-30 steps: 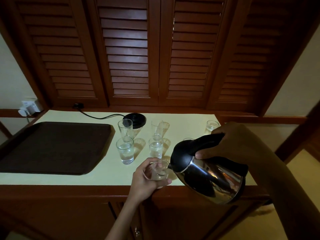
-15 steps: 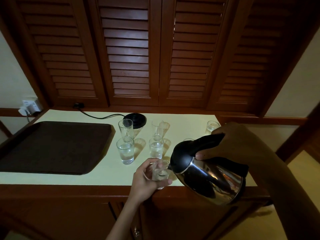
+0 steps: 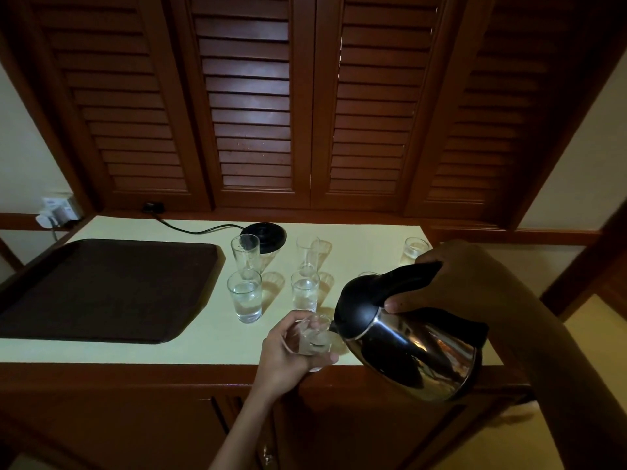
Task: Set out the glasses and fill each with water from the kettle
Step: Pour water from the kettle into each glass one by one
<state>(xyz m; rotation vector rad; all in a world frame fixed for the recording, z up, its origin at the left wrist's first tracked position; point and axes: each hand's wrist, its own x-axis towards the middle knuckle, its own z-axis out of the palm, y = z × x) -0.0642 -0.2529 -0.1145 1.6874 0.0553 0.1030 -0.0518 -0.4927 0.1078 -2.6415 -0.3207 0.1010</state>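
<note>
The left hand [image 3: 291, 354] wraps its fingers around a glass [image 3: 314, 335] just in front of the kettle [image 3: 407, 337] spout; the right hand [image 3: 451, 279] grips the kettle's black handle, and the kettle is tilted toward this glass. Behind the spout, four other glasses [image 3: 245, 295] stand on the counter [image 3: 210, 347].

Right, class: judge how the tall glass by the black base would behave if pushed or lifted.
The tall glass is narrow for its height, so a push near the rim would probably tip it. It looks empty, so likely light. Clear glass: probably stiff, smooth and breakable.

No legible text, label or number anywhere.
</note>
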